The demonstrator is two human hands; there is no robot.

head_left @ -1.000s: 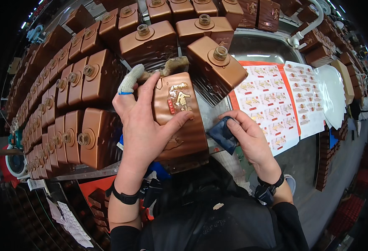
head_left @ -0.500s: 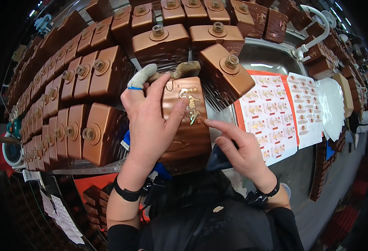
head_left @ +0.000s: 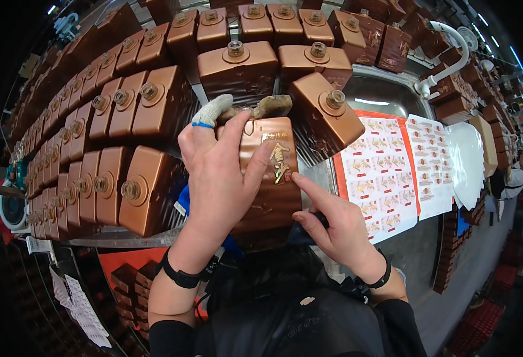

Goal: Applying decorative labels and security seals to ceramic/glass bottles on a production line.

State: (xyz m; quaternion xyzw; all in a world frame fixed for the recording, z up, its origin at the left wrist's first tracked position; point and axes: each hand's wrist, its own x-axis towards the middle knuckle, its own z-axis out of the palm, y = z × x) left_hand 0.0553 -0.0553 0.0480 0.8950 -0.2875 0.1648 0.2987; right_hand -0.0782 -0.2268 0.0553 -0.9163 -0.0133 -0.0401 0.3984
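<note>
A brown, flat-sided bottle (head_left: 261, 211) lies in front of me with its broad face up, bearing gold raised lettering and a small red mark. My left hand (head_left: 211, 166) grips its left side and far end, thumb across the face beside the gold lettering decal (head_left: 280, 160). One left finger wears a white cloth finger cover (head_left: 215, 109) held by a blue band. My right hand (head_left: 340, 232) touches the decal's lower right edge with its outstretched index finger; the thumb is apart and nothing is held. A stained, cloth-like padded piece (head_left: 275, 106) sits at the bottle's far end.
Rows of bronze-topped bottles (head_left: 237, 62) crowd the left and far side; one bottle (head_left: 327, 116) leans close on the right. White decal sheets (head_left: 380, 172) lie on red backing to the right, beside a metal sink (head_left: 368, 92) with a white faucet (head_left: 445, 68).
The view has shifted slightly. My left thumb has moved up a little, showing more of the gold lettering. My right index fingertip stays at the decal's edge.
</note>
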